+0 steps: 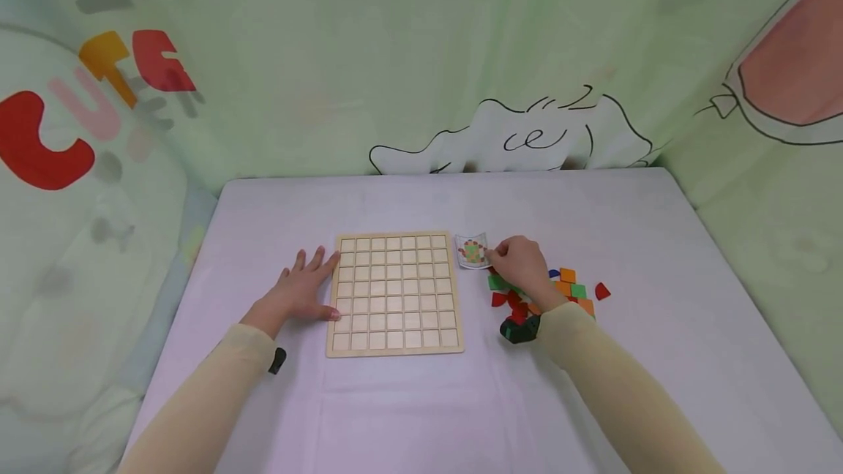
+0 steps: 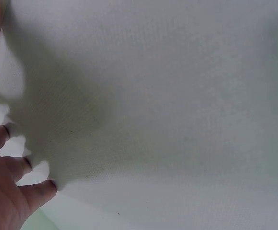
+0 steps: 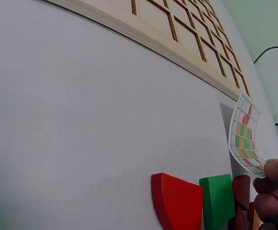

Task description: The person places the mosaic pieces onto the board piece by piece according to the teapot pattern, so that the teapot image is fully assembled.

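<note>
A wooden grid board [image 1: 395, 295] with square compartments lies flat in the middle of the table. My left hand [image 1: 304, 290] rests at its left edge, fingers spread, with thumb and index finger touching the frame; in the left wrist view its fingers [image 2: 38, 194] lie straight on the cloth. Between thumb and fingers my right hand [image 1: 523, 265] pinches the edge of a small pattern card [image 1: 471, 251], just right of the board. The card [image 3: 244, 136] looks curved in the right wrist view and bears a grid with orange, green and red shapes.
Under and beside my right forearm lies a loose pile of coloured pieces: a red quarter-round piece [image 3: 177, 201], a green square [image 3: 217, 199] and several orange squares [image 1: 568, 276]. One red piece [image 1: 602, 291] sits apart on the right. A printed curtain [image 1: 329, 57] hangs behind the table.
</note>
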Tool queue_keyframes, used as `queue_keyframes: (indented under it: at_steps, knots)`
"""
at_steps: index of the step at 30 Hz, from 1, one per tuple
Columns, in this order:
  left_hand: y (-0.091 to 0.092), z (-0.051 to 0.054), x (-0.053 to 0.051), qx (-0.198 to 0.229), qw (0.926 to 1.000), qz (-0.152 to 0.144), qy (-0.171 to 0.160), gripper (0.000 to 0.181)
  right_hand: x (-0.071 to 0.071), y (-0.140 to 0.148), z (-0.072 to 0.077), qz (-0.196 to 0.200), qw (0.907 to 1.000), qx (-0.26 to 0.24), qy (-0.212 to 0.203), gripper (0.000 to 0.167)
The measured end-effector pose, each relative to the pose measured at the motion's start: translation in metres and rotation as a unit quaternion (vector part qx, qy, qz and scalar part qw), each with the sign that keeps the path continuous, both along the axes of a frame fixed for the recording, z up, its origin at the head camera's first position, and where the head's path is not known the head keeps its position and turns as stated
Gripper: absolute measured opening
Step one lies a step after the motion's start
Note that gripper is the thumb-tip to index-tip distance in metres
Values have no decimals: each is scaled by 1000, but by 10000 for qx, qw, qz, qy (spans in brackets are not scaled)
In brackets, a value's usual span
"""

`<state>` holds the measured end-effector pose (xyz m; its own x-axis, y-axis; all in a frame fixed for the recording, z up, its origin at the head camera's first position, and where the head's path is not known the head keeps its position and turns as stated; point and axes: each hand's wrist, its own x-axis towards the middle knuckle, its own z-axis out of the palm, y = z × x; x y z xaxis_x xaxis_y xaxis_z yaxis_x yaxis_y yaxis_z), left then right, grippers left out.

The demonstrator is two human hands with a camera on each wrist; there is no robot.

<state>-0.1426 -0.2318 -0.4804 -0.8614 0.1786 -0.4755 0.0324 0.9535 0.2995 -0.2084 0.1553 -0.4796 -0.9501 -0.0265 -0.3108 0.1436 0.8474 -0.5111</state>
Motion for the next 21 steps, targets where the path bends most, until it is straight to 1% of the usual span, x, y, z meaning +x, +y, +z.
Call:
queue_keyframes:
  at_steps: [4, 8, 11, 14, 17, 21]
  knots:
    - [0, -1, 0, 29, 10000, 1, 14, 114, 1, 2, 0, 2, 10000, -73, 0, 35]
    - [1, -1, 1, 22, 10000, 7, 39, 113, 3, 15, 3, 91, 9996, -144, 209, 40]
    - [1, 0, 2, 45, 10000, 13, 36, 113, 5, 35, 6, 154, 9991, -249, 309, 41]
    - [1, 2, 3, 80, 10000, 13, 33, 113, 7, 60, 6, 219, 9988, -316, 319, 39]
    - [1, 3, 4, 110, 9999, 10, 27, 112, 11, 82, 5, 420, 9981, -225, 400, 36]
    - [1, 5, 4, 169, 9999, 25, 29, 112, 13, 102, 2, 761, 9961, -113, 432, 32]
